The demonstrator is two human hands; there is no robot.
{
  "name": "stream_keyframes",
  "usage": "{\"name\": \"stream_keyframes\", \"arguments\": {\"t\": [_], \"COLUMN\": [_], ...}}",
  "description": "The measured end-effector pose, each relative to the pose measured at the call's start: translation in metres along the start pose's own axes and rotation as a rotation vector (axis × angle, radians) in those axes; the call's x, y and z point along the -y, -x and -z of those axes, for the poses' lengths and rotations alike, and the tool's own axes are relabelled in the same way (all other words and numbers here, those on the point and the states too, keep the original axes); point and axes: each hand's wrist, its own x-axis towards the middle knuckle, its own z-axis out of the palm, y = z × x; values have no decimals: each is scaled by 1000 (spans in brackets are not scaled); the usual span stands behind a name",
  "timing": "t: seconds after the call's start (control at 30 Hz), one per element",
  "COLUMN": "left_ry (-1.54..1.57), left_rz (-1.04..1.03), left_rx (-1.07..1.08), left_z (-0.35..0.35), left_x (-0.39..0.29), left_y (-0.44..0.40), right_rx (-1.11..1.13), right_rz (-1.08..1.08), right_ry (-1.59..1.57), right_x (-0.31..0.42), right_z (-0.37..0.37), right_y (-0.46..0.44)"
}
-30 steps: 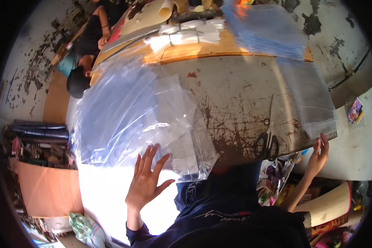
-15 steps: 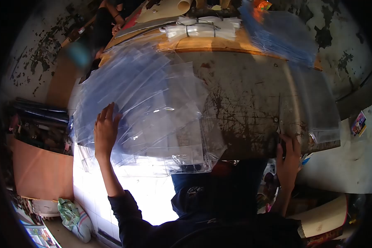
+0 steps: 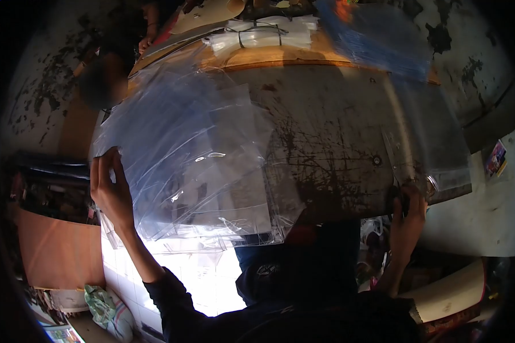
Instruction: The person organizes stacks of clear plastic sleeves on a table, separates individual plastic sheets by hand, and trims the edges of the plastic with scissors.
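My left hand (image 3: 111,186) is at the left edge of a fanned pile of clear plastic bags (image 3: 177,154), its thumb and fingertips closed on the edge of the plastic. On the right, my right hand (image 3: 409,211) has its fingers wrapped round the dark handles of the scissors (image 3: 396,191), whose blades point away from me over the worn table (image 3: 326,137). Just right of the scissors lies a separate clear plastic bag (image 3: 435,137).
Tied white plastic bundles (image 3: 263,35) rest on a wooden board (image 3: 234,62) at the back. A bluish plastic stack (image 3: 383,43) lies at the back right. Another person's hand (image 3: 146,44) shows at the upper left. Below left is a green bag (image 3: 99,303).
My left hand has moved from the front of the pile to its left edge. My right hand has left the right-hand bag and taken hold of the scissors, which have shifted right.
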Motion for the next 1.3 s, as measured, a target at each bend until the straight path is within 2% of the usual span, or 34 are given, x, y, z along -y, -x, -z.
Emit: {"name": "stream_keyframes", "arguments": {"t": [0.03,0.1,0.13,0.17,0.2,0.23,0.27,0.3,0.33,0.47,0.53,0.57,0.6,0.67,0.7,0.83,1.0,1.07,1.13,1.17,1.3], "left_ry": [-5,1,10,84,317,552,817,953,972,733,480,472,472,476,482,321,181,318,407,505,519], "left_rz": [18,77,119,84,49,-57,-104,-26,-30,-144,-325,-338,-344,-331,-340,-289,-167,-122,-164,-204,-182], "left_rx": [3,58,109,161,251,331,502,680,695,827,918,973,983,966,967,880,859,876,862,857,837], "left_z": [17,47,57,60,59,53,46,47,44,37,32,28,26,22,20,15,10,4,-1,-4,-22], "left_x": [-24,-85,-116,-142,-167,-188,-203,-214,-214,-187,-177,-174,-174,-179,-181,-195,-214,-218,-227,-231,-240], "left_y": [-4,1,11,25,40,50,54,60,66,79,81,87,90,95,97,108,95,81,70,67,66], "right_rx": [3,-227,-219,-314,-405,-358,-355,-157,43,77,135,154,155,304,372,356,332,359,476,501,597], "right_rz": [-9,107,94,161,230,293,285,273,253,48,-162,-242,-255,-110,-122,-166,-49,-105,-200,-212,-256], "right_ry": [4,138,149,20,-111,-272,-259,-369,-477,-663,-773,-880,-880,-766,-786,-851,-855,-939,-1126,-1070,-904], "right_x": [-1,-3,0,7,16,28,36,41,41,26,24,25,28,34,36,45,61,64,61,65,61], "right_z": [-2,-8,-8,-8,-7,-6,-6,-6,-4,-7,-12,-19,-22,-26,-24,-23,-19,-24,-31,-28,-32], "right_y": [0,6,12,18,23,28,32,37,42,56,59,61,63,64,65,65,37,17,-1,-8,-20]}}
